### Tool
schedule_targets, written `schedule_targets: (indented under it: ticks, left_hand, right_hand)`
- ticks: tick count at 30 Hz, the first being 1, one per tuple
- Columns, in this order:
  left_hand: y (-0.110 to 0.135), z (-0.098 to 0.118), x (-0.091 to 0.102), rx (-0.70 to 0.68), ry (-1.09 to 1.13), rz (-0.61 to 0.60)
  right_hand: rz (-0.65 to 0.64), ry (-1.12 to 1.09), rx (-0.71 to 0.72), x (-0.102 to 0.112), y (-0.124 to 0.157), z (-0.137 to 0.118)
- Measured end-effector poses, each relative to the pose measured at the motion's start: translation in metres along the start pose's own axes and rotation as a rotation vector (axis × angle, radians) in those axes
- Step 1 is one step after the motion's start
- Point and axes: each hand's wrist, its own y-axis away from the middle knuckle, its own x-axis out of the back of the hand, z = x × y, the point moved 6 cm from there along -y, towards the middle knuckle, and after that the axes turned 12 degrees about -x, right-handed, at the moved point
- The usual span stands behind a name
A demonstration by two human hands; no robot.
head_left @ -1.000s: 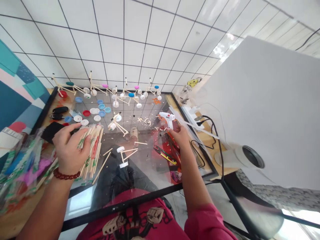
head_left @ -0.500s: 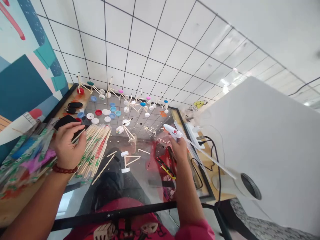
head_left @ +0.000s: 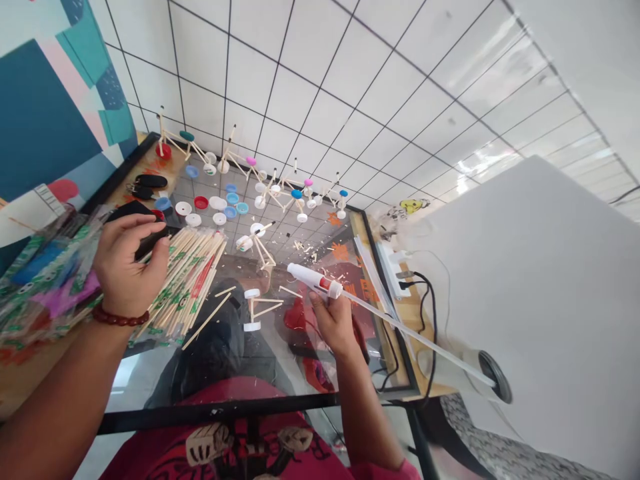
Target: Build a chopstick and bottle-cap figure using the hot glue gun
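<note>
Gripping: right hand point(head_left: 333, 320) closed round the handle of a white glue gun point(head_left: 315, 280), nozzle aimed left and away toward the small stick-and-cap assembly; held raised off the glass, probably to keep the hot tip clear of the surface.
Trailing: long clear glue stick point(head_left: 415, 337) running out of the back of the gun toward the right edge of the table, left free so it can feed.
Pinching: left hand point(head_left: 125, 267), with a bead bracelet point(head_left: 117, 317) at the wrist, fingers curled over the top of the chopstick bundle point(head_left: 187, 283); seemingly a thin stick between thumb and fingers, though too small to tell for sure.
Lying: bundle fanned flat at the left of the glass table point(head_left: 280, 363), right beside the hand for easy picking; loose sticks spilling off its lower end.
Waiting: small assembly of sticks and two white caps point(head_left: 253, 310), flat on the glass between the two hands, just left of the gun's nozzle.
Standing: finished stick models point(head_left: 273, 190) lined along the far edge near the tiled wall, out of the working area.
Scattered: bottle caps point(head_left: 215, 203), blue, red and white, behind the bundle, within the left hand's reach.
Piled: coloured wrappers point(head_left: 45, 287) at far left.
Plugged: power strip point(head_left: 395, 263) and black cable at right, near the gun's side.
</note>
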Motion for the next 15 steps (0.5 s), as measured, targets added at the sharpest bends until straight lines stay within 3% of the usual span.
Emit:
schedule_targets:
  ticks: [15]
  left_hand:
    - [0.0032, -0.0025, -0.0027, 0.010, 0.000, -0.042]
  right_hand:
    - [0.006, 0.065, 0.008, -0.0070, -0.0012, -0.0024]
